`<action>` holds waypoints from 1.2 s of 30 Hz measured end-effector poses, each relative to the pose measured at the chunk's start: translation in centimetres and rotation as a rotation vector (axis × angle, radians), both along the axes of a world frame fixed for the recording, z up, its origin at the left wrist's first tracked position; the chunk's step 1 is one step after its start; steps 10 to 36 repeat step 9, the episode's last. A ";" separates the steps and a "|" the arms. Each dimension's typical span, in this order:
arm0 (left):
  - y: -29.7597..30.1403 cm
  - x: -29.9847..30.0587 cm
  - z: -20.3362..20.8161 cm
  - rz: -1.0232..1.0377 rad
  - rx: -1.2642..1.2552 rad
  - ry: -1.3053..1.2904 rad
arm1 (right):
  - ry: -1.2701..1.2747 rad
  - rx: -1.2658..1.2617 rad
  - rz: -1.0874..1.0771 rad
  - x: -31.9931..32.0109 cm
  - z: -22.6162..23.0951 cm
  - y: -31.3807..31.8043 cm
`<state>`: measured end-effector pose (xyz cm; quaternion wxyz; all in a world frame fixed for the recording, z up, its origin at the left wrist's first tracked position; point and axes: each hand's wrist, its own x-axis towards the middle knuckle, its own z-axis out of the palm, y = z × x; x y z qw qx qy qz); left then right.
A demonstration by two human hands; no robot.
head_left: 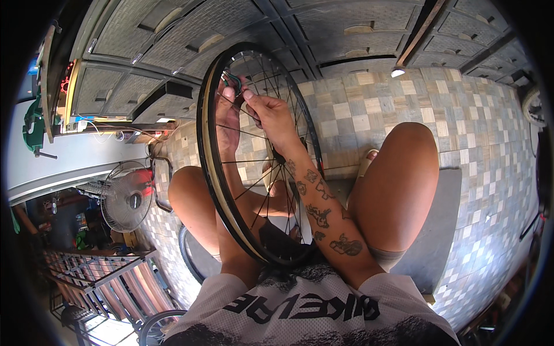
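A bicycle wheel (248,48) with a black rim, black spokes and a tan strip (209,144) around its rim stands upright and tilted between my legs. My left hand (228,121) reaches up among the spokes with its thumb raised and its fingers partly hidden. My right hand (273,118) is closed in a pinch close to the left thumb, inside the upper part of the rim. At the fingertips of both hands shows a small green and dark piece (233,78), too small to name. The wheel's hub (279,157) is behind my right wrist.
Grey woven-pattern drawers (369,20) line the far side. A fan (127,196) stands on the left, above a metal rack (109,282). A green clamp-like tool (33,127) is at far left. Beneath me, a grey mat (444,213) lies on the checkered floor (479,138).
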<state>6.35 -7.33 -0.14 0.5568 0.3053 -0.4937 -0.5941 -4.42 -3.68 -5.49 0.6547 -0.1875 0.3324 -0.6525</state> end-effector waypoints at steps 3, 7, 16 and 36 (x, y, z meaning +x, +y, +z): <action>0.4 -0.3 -0.2 0.095 0.006 -0.027 | -0.022 -0.009 -0.028 0.4 -0.1 -0.2; 0.6 -0.6 -0.4 0.225 -0.051 -0.239 | 0.011 0.007 -0.026 0.5 -0.4 -0.3; 0.7 -0.6 -0.4 0.279 -0.034 -0.300 | 0.033 -0.021 -0.022 0.5 -0.7 -0.4; 0.7 -0.6 -0.4 0.279 -0.034 -0.300 | 0.033 -0.021 -0.022 0.5 -0.7 -0.4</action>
